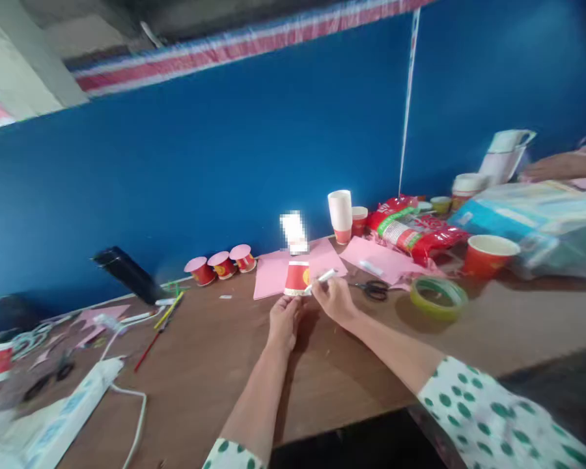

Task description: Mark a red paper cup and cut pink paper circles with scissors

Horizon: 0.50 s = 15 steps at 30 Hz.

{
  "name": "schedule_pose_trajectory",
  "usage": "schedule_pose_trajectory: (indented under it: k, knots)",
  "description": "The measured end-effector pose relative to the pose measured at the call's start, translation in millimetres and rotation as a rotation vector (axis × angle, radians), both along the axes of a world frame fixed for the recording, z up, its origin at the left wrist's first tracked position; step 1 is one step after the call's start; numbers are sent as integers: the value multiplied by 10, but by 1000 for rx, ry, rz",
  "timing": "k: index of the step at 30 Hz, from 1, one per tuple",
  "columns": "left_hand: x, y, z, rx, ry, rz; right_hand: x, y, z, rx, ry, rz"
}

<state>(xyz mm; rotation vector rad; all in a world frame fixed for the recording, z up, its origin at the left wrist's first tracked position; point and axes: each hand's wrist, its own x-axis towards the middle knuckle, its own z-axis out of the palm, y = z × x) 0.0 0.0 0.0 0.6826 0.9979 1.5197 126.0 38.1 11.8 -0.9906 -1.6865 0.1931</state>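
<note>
From my remote seat, the brown table (215,365) fills the lower view. A pink paper sheet (273,270) lies near its far edge, below the blue wall (224,163). The left hand (283,320) grips the lower edge of a red paper cup (297,277), which stands on the near edge of that sheet. The right hand (334,299) is pinched around a white pen (322,279), its tip at the cup's right side. I judge the step in hand to be marking the cup's wall. A clean stroke would call for the left fingers to brace the cup while the pen tip moves lightly. Motion blur hides whether the tip touches and whether the cup stands mouth-down. A pixelated patch (293,232) covers something behind it.
</note>
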Motion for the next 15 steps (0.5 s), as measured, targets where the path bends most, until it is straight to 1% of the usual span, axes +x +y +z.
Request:
schedule_pose_trajectory:
  k: [10, 15]
  knots:
    - [-3, -3, 20, -5, -2, -2, 36, -49, 94, -47, -7, 25]
    - [-5, -3, 17, -5, -9, -7, 42, -56, 106, -69, 1, 38]
